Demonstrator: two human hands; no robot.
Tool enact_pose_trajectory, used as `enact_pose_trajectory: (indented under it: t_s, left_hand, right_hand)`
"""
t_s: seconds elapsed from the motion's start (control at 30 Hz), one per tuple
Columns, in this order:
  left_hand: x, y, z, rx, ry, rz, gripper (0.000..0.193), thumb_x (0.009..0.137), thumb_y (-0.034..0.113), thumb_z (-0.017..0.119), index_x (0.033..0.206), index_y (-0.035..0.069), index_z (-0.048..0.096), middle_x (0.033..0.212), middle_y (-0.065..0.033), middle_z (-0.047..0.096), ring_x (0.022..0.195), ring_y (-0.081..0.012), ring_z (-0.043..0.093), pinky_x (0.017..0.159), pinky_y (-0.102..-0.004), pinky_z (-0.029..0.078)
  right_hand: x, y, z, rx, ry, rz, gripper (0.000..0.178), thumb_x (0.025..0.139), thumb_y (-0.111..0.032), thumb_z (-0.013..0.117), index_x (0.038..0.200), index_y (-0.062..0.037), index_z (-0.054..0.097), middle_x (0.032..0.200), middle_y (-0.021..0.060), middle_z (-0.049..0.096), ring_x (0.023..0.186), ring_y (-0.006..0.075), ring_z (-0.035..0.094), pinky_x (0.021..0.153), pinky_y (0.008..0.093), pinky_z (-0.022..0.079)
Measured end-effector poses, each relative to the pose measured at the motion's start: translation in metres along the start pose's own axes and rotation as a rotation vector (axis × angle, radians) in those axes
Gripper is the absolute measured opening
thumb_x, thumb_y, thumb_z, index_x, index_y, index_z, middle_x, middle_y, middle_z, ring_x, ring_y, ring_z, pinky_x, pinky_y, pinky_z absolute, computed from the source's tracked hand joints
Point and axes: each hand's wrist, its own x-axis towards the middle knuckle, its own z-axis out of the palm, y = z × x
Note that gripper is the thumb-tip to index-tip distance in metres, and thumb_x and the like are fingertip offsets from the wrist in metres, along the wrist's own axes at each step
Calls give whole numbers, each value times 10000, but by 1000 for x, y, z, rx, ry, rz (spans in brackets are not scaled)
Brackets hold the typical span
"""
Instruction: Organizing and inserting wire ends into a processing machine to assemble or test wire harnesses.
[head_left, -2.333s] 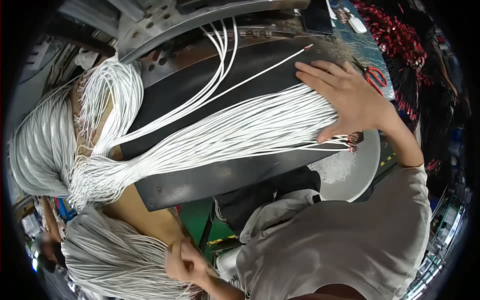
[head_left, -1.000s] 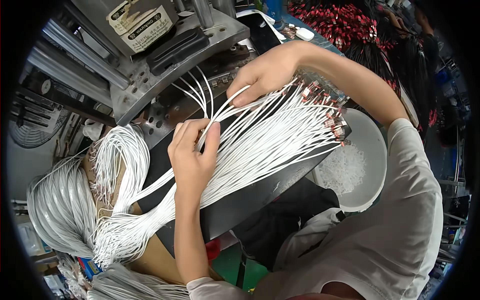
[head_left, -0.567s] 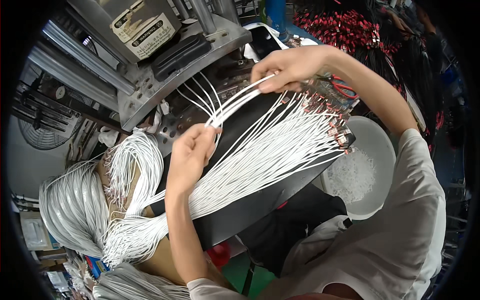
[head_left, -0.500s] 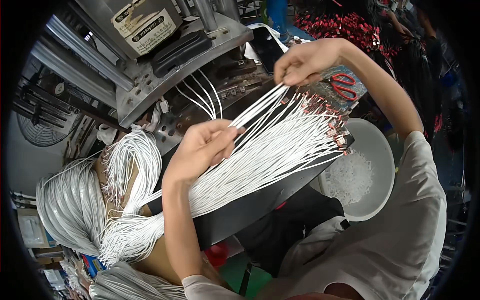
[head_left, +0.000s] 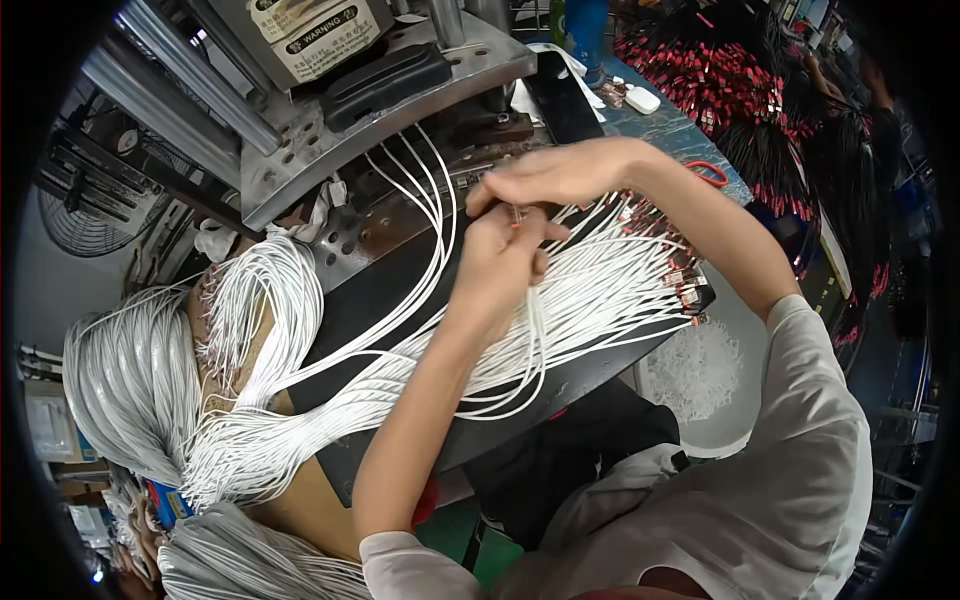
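Observation:
My left hand (head_left: 497, 262) is closed around a few white cables, and their small brown-orange ends poke up between its fingers. The held cables (head_left: 540, 345) hang from it in a loop over the pile. Just above, my right hand (head_left: 560, 175) arches over the left fingertips, blurred; its fingers are partly hidden, so I cannot tell whether it grips anything. Beneath both hands a thick spread of white cables (head_left: 610, 285) lies on a black board (head_left: 430, 445), connector ends (head_left: 685, 285) towards the right.
Several white cables (head_left: 432, 195) run into a metal press (head_left: 300, 165) at the upper left. Coiled cable bundles (head_left: 130, 375) stand at the left. At the right are a tub (head_left: 752, 350) of clear scraps, red-handled scissors (head_left: 712, 170), a phone (head_left: 565, 100) and red-tipped black cables (head_left: 710, 90).
My hands were apart with cables stretched between them. The right hand has moved left and the left hand right and up, so they now meet. The cables hang in a loop.

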Motion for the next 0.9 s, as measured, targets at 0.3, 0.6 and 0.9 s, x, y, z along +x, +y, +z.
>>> enact_pose_trajectory:
  t_s: [0.3, 0.6, 0.9]
  left_hand:
    - [-31, -4, -39, -101, 47, -7, 177, 1010, 134, 572, 1097, -19, 580, 975, -107, 672, 679, -105, 582, 609, -240, 467]
    - [-20, -6, -20, -29, 105, -70, 161, 929, 47, 677, 1042, -56, 627, 875, -99, 695, 758, -128, 656, 687, -242, 538]
    - [-14, -2, -14, -8, 185, -124, 153, 942, 68, 668, 1026, -58, 642, 886, -95, 702, 732, -112, 644, 661, -231, 528]
  right_hand:
    - [20, 46, 45, -857, 626, -19, 490, 990, -390, 578, 1239, 30, 531, 1141, 207, 640, 1118, 399, 593, 889, 459, 474]
    - [-18, 15, 30, 325, 528, 171, 313, 1006, -315, 589, 995, -5, 630, 791, 38, 628, 729, 132, 612, 649, 296, 490]
    - [-11, 18, 44, 451, 487, 18, 318, 1020, -344, 567, 998, -35, 642, 829, -8, 625, 726, 49, 583, 554, 214, 425]
